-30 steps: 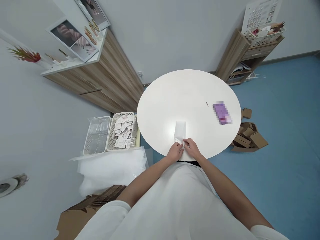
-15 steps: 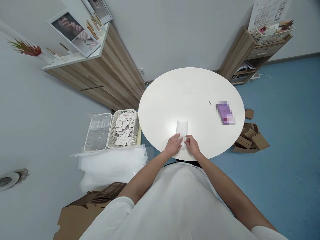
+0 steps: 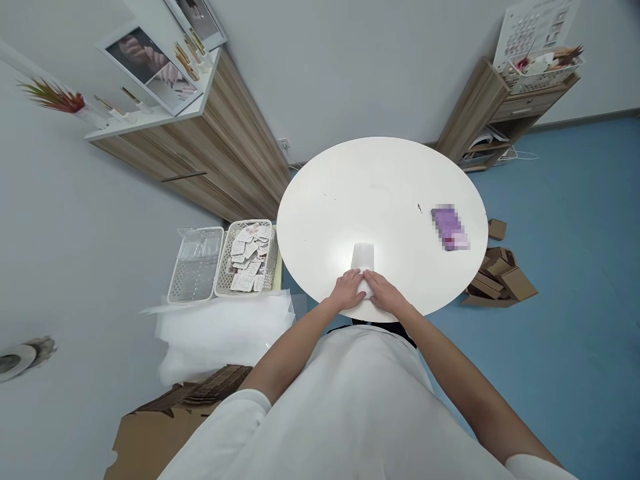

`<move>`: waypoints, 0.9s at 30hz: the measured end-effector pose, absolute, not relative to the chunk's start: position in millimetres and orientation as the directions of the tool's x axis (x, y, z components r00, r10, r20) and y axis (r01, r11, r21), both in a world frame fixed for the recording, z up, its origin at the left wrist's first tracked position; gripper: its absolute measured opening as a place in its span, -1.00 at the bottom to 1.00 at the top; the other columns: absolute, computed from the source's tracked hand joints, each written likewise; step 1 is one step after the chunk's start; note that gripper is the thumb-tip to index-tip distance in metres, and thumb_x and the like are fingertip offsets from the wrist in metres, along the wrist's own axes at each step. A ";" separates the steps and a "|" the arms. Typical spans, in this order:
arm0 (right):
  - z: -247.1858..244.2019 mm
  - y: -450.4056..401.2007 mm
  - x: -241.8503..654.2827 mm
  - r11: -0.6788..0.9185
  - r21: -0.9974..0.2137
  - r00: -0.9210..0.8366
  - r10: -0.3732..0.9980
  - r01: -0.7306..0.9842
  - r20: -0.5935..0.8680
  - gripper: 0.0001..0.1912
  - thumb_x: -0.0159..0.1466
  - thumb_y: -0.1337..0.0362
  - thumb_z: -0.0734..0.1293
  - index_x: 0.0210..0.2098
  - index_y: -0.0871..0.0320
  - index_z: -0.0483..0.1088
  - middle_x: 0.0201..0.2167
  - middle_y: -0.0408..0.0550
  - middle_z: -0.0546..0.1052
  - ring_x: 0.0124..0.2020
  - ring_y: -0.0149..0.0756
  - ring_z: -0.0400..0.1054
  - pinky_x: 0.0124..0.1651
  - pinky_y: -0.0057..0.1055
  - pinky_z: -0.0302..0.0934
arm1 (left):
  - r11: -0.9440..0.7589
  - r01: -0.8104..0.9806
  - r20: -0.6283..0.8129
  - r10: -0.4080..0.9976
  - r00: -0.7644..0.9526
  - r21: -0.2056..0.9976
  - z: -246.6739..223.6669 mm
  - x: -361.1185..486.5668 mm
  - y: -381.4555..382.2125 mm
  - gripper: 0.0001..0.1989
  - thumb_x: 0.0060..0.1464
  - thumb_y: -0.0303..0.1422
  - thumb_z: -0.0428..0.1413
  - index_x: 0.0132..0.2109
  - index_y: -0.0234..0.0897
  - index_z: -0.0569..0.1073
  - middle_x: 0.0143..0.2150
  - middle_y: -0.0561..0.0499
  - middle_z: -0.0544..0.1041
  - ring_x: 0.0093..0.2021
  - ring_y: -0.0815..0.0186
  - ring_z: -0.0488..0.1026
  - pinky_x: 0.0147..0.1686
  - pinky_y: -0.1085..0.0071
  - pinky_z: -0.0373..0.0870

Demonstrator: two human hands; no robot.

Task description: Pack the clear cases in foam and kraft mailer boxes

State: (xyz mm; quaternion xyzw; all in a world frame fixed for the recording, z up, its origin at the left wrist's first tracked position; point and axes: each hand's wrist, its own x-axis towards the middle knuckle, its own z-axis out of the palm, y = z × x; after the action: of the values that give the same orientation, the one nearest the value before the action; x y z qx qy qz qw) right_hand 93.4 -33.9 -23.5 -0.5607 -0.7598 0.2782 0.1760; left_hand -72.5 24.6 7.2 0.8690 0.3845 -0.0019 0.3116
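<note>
A narrow strip of white packing foam (image 3: 363,256) lies lengthwise on the round white table (image 3: 380,180), near its front edge. Its near end looks folded or rolled into a small bundle; whatever may be inside is hidden. My left hand (image 3: 348,289) grips the bundle's left side, fingers over the top and thumb on the near side. From the right, my right hand (image 3: 383,291) holds the same bundle, its fingertips almost meeting those of the left. Beyond the fingers, the far part of the strip lies flat.
Left of the table stand a basket of small white cards (image 3: 247,257), a basket of clear plastic packs (image 3: 195,263) and a stack of white foam sheets (image 3: 225,330). A pixelated purple item (image 3: 447,225) lies on the table's right. Cardboard boxes (image 3: 500,277) sit on the floor at right.
My right hand has gone from a pinch at the strip's right edge to lying over the bundle. Both hands have drawn closer together, and the near end looks more bunched.
</note>
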 end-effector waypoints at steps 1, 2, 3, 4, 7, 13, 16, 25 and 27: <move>-20.1 -34.0 94.3 0.222 -0.624 -0.324 0.945 0.749 -0.052 -0.20 0.02 0.45 0.20 0.22 0.21 -0.18 0.19 0.14 0.07 0.22 -0.08 -0.11 0.17 -0.06 -0.07 | -0.490 0.665 -0.241 0.673 0.700 0.563 8.0 -73.9 23.1 -0.43 -0.02 -0.18 0.02 0.14 -0.18 0.10 0.20 -0.10 0.13 0.20 0.09 0.01 0.05 0.10 0.09; -16.0 -35.0 95.2 0.222 -0.633 -0.336 0.940 0.742 -0.064 -0.22 0.02 0.43 0.21 0.21 0.23 -0.12 0.18 0.15 0.09 0.21 -0.07 -0.08 0.17 -0.07 -0.06 | -0.470 0.658 -0.241 0.675 0.697 0.588 9.0 -75.9 21.3 -0.40 -0.04 -0.14 0.04 0.14 -0.18 0.10 0.19 -0.10 0.15 0.18 0.07 0.03 0.05 0.09 0.10; -11.5 -36.6 96.3 0.215 -0.646 -0.346 0.935 0.732 -0.081 -0.25 0.01 0.40 0.23 0.19 0.25 -0.07 0.17 0.17 0.11 0.20 -0.06 -0.06 0.16 -0.08 -0.05 | -0.450 0.649 -0.243 0.675 0.697 0.613 10.3 -78.5 19.4 -0.37 -0.07 -0.09 0.05 0.14 -0.19 0.11 0.17 -0.11 0.17 0.17 0.06 0.06 0.04 0.09 0.11; -6.9 -38.4 97.5 0.201 -0.663 -0.352 0.931 0.721 -0.101 -0.27 0.01 0.36 0.24 0.17 0.25 -0.01 0.16 0.17 0.13 0.18 -0.05 -0.03 0.15 -0.09 -0.04 | -0.430 0.637 -0.247 0.671 0.700 0.640 11.6 -81.5 17.6 -0.32 -0.10 -0.05 0.07 0.14 -0.20 0.11 0.16 -0.11 0.20 0.15 0.06 0.09 0.04 0.10 0.12; 5.4 -41.1 101.7 0.114 -0.729 -0.330 0.930 0.675 -0.160 -0.35 0.01 0.28 0.26 0.11 0.21 0.13 0.12 0.13 0.20 0.13 -0.06 0.06 0.11 -0.12 0.01 | -0.372 0.600 -0.248 0.665 0.705 0.708 14.2 -90.0 14.9 -0.19 -0.26 -0.01 0.17 0.13 -0.23 0.14 0.11 -0.13 0.24 0.11 0.05 0.16 0.04 0.14 0.15; 19.1 -19.4 105.8 -0.226 -0.850 -0.233 0.900 0.477 -0.369 -0.68 0.19 0.18 0.11 -0.12 0.09 0.30 -0.15 -0.04 0.43 -0.17 -0.22 0.29 -0.15 -0.28 0.16 | -0.136 0.565 -0.252 0.793 0.554 0.814 6.7 -89.9 25.1 -0.53 -0.13 -0.32 0.15 -0.02 -0.25 0.27 -0.03 -0.09 0.38 -0.09 0.23 0.37 -0.11 0.30 0.31; 17.3 -9.3 103.6 -0.387 -0.838 -0.126 0.877 0.386 -0.463 -0.64 0.23 0.05 0.05 -0.15 0.08 0.28 -0.17 -0.06 0.43 -0.19 -0.25 0.29 -0.19 -0.33 0.16 | 0.043 0.527 -0.310 0.848 0.431 0.849 1.3 -84.2 30.0 -0.73 -0.03 -0.40 0.07 -0.11 -0.25 0.30 -0.15 -0.05 0.46 -0.17 0.30 0.42 -0.18 0.33 0.36; -6.1 -7.6 84.0 -0.409 -0.762 0.190 0.912 0.503 -0.364 -0.70 0.19 0.19 0.12 -0.11 0.14 0.20 -0.24 -0.04 0.40 -0.27 -0.29 0.29 -0.26 -0.39 0.15 | 0.207 0.501 -0.371 0.893 0.253 0.840 -6.6 -76.8 31.2 -0.83 -0.01 -0.33 0.08 -0.22 -0.27 0.40 -0.22 -0.04 0.50 -0.28 0.32 0.45 -0.23 0.35 0.38; -8.1 -10.0 82.0 -0.418 -0.751 0.234 0.908 0.511 -0.347 -0.63 0.17 0.23 0.15 -0.03 0.15 0.14 -0.25 -0.04 0.41 -0.27 -0.30 0.30 -0.26 -0.40 0.15 | 0.203 0.546 -0.375 0.899 0.224 0.813 -7.2 -76.1 29.9 -0.82 0.00 -0.32 0.07 -0.22 -0.26 0.42 -0.26 -0.03 0.51 -0.29 0.32 0.45 -0.23 0.35 0.37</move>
State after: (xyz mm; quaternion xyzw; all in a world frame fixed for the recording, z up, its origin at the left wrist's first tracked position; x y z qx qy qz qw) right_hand 82.0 -10.0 -8.1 -0.7441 -0.4768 0.3944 0.2519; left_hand -76.1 29.9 -7.2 0.6055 0.5969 0.1782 0.4953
